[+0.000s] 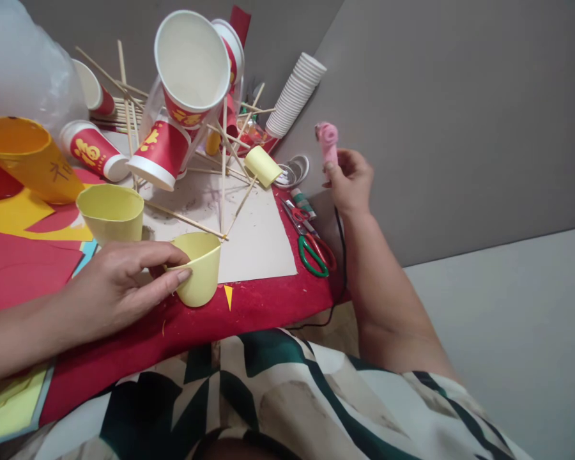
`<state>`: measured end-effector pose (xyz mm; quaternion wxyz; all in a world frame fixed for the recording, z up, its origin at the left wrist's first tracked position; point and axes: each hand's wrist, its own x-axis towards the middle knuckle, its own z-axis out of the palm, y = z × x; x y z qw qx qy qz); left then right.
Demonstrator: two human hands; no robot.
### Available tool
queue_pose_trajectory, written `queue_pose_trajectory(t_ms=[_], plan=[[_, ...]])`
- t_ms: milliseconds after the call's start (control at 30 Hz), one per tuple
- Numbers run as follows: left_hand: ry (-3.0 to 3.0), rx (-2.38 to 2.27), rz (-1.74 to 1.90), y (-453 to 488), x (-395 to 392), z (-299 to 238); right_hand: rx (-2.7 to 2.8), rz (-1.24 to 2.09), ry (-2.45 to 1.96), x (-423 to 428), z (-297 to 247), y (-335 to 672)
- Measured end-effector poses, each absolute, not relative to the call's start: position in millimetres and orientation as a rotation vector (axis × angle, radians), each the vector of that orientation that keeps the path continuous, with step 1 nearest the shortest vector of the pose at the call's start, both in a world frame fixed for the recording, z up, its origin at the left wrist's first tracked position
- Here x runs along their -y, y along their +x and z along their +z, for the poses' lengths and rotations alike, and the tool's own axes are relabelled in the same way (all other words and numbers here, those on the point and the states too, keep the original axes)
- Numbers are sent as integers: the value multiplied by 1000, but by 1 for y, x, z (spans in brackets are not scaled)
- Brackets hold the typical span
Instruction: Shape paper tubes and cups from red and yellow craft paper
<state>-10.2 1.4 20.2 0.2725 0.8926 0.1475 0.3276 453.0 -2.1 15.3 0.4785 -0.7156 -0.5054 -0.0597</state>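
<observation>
My left hand (129, 287) pinches the rim of a small pale-yellow paper cup (201, 281) between thumb and fingers, at the front edge of the table. Out to the right, my right hand (352, 176) is closed around a pink glue gun (329, 142), raised beside the wall, with a black cord (341, 255) hanging below. Just behind my left hand stands another yellow paper cup (112, 220). A frame of thin wooden sticks (224, 172) rises from the white board (263, 243), with a short yellow paper tube (263, 166) at its right side.
Red-and-white paper cups (160, 150) cluster above the board. A stack of white cups (297, 96) leans by the wall. Scissors (311, 255) lie at the right table edge. An orange cup (33, 153), red paper (23, 262) and a clear plastic bag (23, 64) occupy the left.
</observation>
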Motion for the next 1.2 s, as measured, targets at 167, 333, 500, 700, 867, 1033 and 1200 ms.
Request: queue_pose_trajectory(t_ms=[167,333,500,700,867,1033,1200], plan=[[2407,-375,899,-9,0,24,1393,-294,-1915,-14,2,454],[2338,-460,846,-8,0,23,1446,-372,-2084,10,-22,454],[2176,-561,774,-6,-2,25,1470,-367,-2167,28,-34,453],[1970,-585,660,-4,-1,29,1516,-265,-2107,35,-17,424],[2097,-510,630,-6,2,27,1653,-60,-1755,73,28,329],[2256,-343,743,-6,8,25,2032,482,-1269,106,48,232],[2359,-274,809,-8,15,28,2033,564,-1174,101,43,210]])
